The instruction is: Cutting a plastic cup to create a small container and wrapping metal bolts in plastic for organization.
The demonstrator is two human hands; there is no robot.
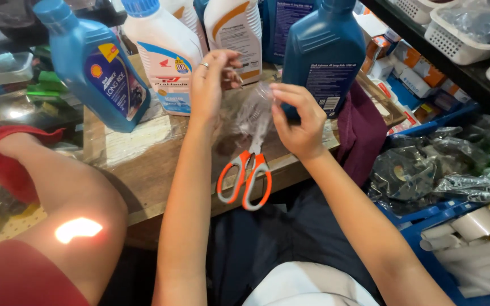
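Clear plastic, a thin crinkled wrapper [254, 110], is held up at the centre of the frame between two hands. The left hand [211, 85] is closed in a pinch on its upper left edge, a ring showing on one finger; the right hand [297, 120] is curled shut around its right side. What lies inside the wrapper cannot be made out, since the film is blurred and reflective.

Orange-handled scissors [246, 177] lie just below the wrapper, handles overhanging the near edge of the wooden bench [143, 170]. They could be knocked off into the lap if a forearm is lowered carelessly. The film could also tear unevenly, or its contents could be dropped, if the two pinches are pulled apart too sharply.

At the upper left a tilted blue bottle [94, 65] with a yellow and dark label is seen. Beside it stands a white bottle [165, 54] with a blue cap and a blue, red and white label. A dark blue bottle [324, 54] with a pale printed panel stands at upper centre-right. White baskets [455, 34] are seen on a shelf at the upper right, small cartons below them. Another person's arm in a red sleeve [7, 164] is resting at the left.
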